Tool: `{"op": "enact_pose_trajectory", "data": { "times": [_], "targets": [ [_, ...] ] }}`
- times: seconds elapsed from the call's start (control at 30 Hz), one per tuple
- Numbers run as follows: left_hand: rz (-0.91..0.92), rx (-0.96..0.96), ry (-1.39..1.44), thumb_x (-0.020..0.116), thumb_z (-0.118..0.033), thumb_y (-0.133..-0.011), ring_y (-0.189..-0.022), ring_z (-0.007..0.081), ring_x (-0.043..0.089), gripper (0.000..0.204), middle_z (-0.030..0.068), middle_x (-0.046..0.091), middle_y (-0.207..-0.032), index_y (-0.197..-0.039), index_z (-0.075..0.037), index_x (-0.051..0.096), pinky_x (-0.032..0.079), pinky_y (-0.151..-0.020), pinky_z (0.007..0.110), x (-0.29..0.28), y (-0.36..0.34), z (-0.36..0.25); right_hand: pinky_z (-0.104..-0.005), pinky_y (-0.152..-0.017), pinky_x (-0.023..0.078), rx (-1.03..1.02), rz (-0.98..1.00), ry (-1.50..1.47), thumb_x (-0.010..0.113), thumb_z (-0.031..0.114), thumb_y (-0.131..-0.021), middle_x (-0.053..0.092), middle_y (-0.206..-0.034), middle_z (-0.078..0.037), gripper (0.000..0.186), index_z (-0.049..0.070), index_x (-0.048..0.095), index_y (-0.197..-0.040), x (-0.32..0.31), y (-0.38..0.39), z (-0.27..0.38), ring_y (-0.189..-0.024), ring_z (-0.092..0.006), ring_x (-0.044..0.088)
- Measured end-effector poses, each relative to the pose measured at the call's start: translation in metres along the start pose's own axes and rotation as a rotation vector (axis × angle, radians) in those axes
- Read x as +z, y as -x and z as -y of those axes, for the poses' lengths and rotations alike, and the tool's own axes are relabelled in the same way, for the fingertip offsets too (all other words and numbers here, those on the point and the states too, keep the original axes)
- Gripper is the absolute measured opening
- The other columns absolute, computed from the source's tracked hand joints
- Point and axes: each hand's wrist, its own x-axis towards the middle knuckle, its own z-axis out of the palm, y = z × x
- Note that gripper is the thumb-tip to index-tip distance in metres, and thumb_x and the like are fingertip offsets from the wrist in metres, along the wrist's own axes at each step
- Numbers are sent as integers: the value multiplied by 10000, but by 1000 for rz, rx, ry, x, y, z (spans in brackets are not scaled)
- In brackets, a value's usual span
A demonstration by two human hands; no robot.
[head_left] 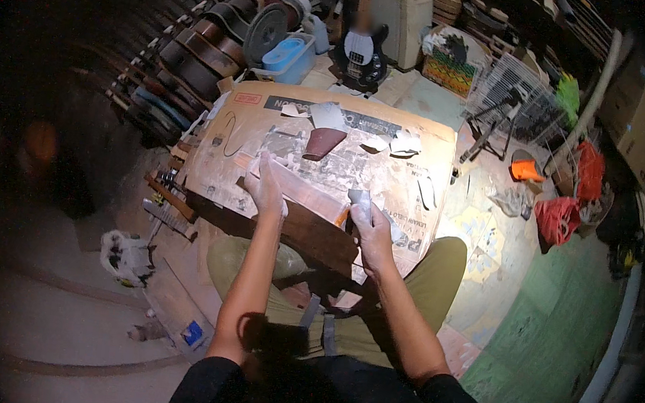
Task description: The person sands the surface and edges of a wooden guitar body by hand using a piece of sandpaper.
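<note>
Across the near part of a dusty, cardboard-covered work surface (435, 166) lies a long, pinkish-brown wooden piece (311, 196), coated in pale dust. My left hand (267, 188) grips its left part, thumb raised along the near side. At its right end, my right hand (373, 236) is closed round a small grey folded piece of sandpaper (360, 198). I cannot tell whether the sandpaper touches the wood. Beyond the wood lie a dark red sandpaper piece (324, 144), a grey sheet (328, 116) and torn pale scraps (405, 143).
Many guitars (197, 53) stand in a row at the far left, beside a blue tub (288, 58). A black-and-white electric guitar (358, 53) stands behind the work surface. On the right are a black tripod (494, 125), a wire rack (516, 84) and red bags (558, 218).
</note>
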Motion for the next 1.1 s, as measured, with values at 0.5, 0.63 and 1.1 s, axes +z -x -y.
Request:
{"op": "enact_pose_trajectory", "data": {
  "times": [0.5,0.63,1.1],
  "targets": [
    [-326,-323,225,649,-283,-974,-1052,194,571,368,105,626,-1144,-1157,34,612,466,-924,325,-38,-12,37,-265,-598,452,104,4,-148,607,225,-1010,533,-771,27,146,91,575,-1059,-11,2,17,-637,-85,502],
    [-258,58,-191,684,-153,-913,-1154,268,553,445,158,579,-1257,-1278,34,511,430,-1012,391,-48,-10,38,-259,-674,497,111,13,-44,583,190,-1020,629,-881,-23,188,50,581,-1146,-3,3,27,-741,-101,596],
    [545,634,-729,856,-543,-554,-1073,302,618,749,116,678,-1026,-1070,-40,652,209,-1156,598,-19,69,-6,-297,-717,552,-29,-14,594,510,121,-1015,583,-841,-10,167,-1,621,-991,6,-10,53,-791,-102,600]
  ]
}}
